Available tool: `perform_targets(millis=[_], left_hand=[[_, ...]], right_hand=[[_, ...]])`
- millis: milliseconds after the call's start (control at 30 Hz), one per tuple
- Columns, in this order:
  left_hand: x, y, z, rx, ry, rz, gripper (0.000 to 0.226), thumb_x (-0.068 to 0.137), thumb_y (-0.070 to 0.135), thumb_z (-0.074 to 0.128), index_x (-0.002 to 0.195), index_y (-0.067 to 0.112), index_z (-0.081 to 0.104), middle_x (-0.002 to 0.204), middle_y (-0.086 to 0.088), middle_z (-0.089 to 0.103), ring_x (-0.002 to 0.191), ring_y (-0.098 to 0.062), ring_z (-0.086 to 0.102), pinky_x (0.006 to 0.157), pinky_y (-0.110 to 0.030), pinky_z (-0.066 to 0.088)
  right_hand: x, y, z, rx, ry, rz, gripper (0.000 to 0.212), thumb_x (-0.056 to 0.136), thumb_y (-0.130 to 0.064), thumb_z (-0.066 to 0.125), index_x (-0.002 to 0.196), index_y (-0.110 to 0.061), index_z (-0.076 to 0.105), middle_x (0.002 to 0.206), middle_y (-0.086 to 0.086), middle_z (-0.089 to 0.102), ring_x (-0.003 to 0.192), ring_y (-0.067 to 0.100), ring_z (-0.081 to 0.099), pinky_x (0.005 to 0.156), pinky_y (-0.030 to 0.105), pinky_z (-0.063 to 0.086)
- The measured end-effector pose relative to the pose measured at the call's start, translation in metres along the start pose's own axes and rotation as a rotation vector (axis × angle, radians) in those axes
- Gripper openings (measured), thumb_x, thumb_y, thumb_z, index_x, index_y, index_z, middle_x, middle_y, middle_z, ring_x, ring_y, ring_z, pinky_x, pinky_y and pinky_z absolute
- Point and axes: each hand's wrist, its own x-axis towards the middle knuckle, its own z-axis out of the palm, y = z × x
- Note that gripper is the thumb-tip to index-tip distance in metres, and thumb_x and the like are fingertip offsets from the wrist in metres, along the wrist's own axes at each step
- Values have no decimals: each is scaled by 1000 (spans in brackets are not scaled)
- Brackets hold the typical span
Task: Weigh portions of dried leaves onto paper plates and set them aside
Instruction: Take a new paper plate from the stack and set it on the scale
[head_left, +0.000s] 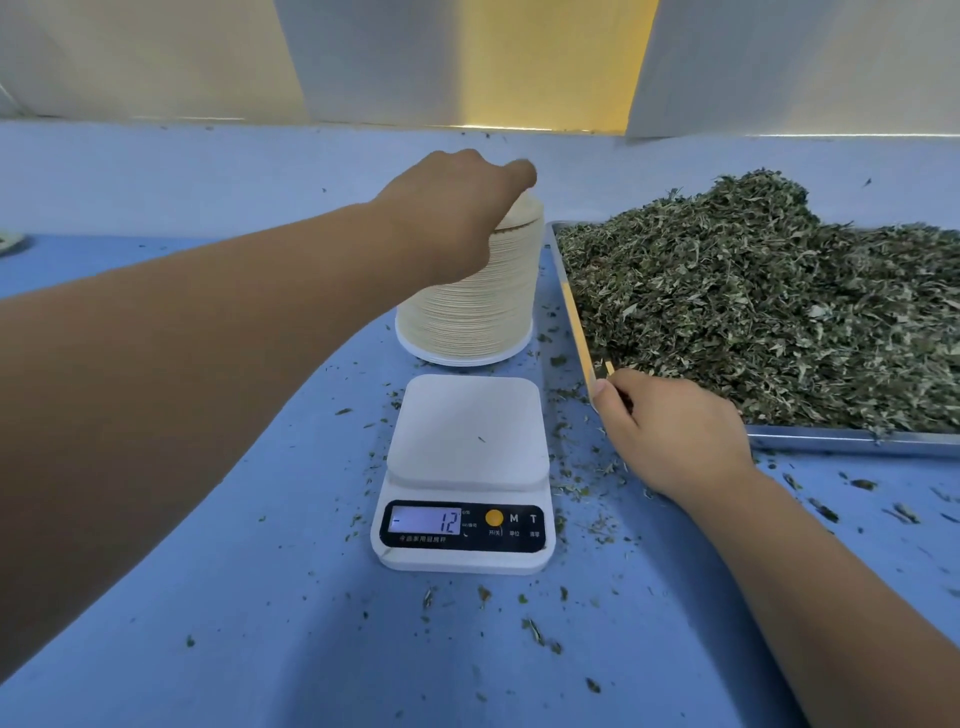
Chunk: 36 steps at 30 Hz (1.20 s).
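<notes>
A tall stack of paper plates (475, 306) stands behind a white digital scale (465, 470) whose bare platform carries nothing; its display reads -12. My left hand (457, 208) is on top of the stack, fingers curled over the uppermost plate. A big heap of dried green leaves (769, 306) fills a metal tray (852, 441) at the right. My right hand (670, 431) rests at the tray's near left corner, fingers curled against the rim and the leaves; whether it holds any leaves is hidden.
The blue tabletop (260, 597) is littered with loose leaf crumbs around the scale and in front of the tray. A white wall and panels rise behind the table. A small pale object peeks in at the far left edge (8, 241).
</notes>
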Motion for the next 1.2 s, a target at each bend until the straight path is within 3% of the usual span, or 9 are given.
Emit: perform_targets(millis=[100,233,333,467,567,700,933,1067,1200], left_hand=[[-1,2,-1,53,53,25,61,84,-5,49,138,19,32,70,-8,41,56,-24,39,44,-30,26],[1,0,-1,135,50,109,60,84,-6,49,138,8,25,62,-9,40,49,-24,34,43,-31,21],[-1,0,2,201,87,102,43,85,-2,51,123,7,34,66,-6,36,53,-22,33,46,-31,20],[-10,1,9,77,175,-114,20,77,-1,50,86,10,35,72,-2,30,75,-26,36,54,-36,25],[-21,-1,17,-62,251,-249,16,78,1,46,88,12,40,87,-7,40,84,-25,35,66,-36,30],[-30,-6,18,-161,380,-323,13,77,3,43,87,10,47,90,-9,44,85,-25,37,69,-33,28],[-31,-12,21,-104,365,-229,22,86,3,43,103,4,58,103,-14,54,99,-31,46,74,-35,37],[-29,-17,16,-28,334,-198,23,87,-2,44,102,5,59,101,-14,54,99,-33,45,76,-46,46],[-29,-18,13,106,216,-104,26,81,-12,46,98,2,61,100,-14,51,95,-33,44,69,-43,44]], right_hand=[[0,0,0,1,-1,1,45,104,-54,28,70,-27,41,53,-4,50,47,15,49,45,25,39],[1,0,1,7,8,-2,46,104,-53,29,67,-28,36,52,-4,49,45,15,48,45,25,39],[1,0,1,8,9,-4,45,104,-53,29,67,-28,36,53,-4,49,47,16,49,45,27,41],[1,0,1,-6,12,-12,45,104,-53,28,70,-28,42,54,-4,50,48,15,49,45,26,39],[1,0,1,-5,10,-16,45,105,-51,27,70,-27,42,56,-5,50,49,14,48,46,26,35],[0,-1,1,-14,11,-12,44,105,-48,27,67,-28,37,56,-5,50,50,14,48,46,26,32],[0,-3,-1,-14,-1,0,45,105,-49,27,68,-28,40,55,-5,51,49,15,48,47,26,34],[0,-4,-1,-22,-7,13,46,104,-51,26,72,-26,47,56,-6,53,51,14,50,48,26,34],[0,-4,-2,-27,-17,20,45,104,-51,26,70,-27,43,57,-6,53,51,14,50,48,26,35]])
